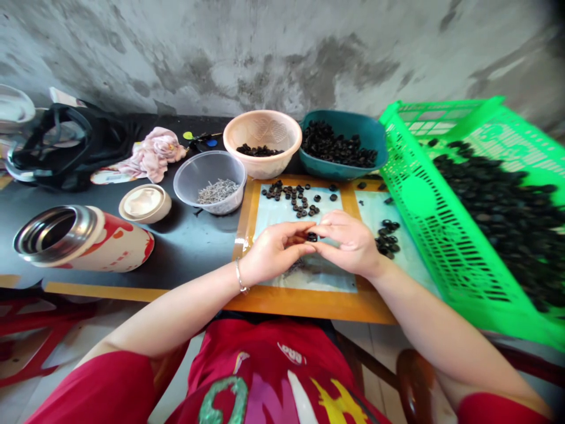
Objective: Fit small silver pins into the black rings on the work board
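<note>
Over a pale blue sheet (339, 277) my left hand (277, 250) and my right hand (348, 244) meet, fingertips closed around a small round black part (312, 237). Both hands pinch it, thumbs nearly touching. Just beyond my fingers lie several small black rings (302, 206), loose on the sheet. Under my left hand some thin metal pieces are partly hidden. To the left, a clear plastic bowl (185, 179) holds many thin metal pins (217, 191). More black parts (387, 238) sit in a cluster right of my right hand.
At the back stand a pink bowl (229, 132) and a teal basin (315, 164), both with black pieces. A green crate (441, 247) full of black parts fills the right side. An uncapped thermos (110, 238), its lid (148, 215), a pink cloth (159, 153) and a black bag (97, 141) are left.
</note>
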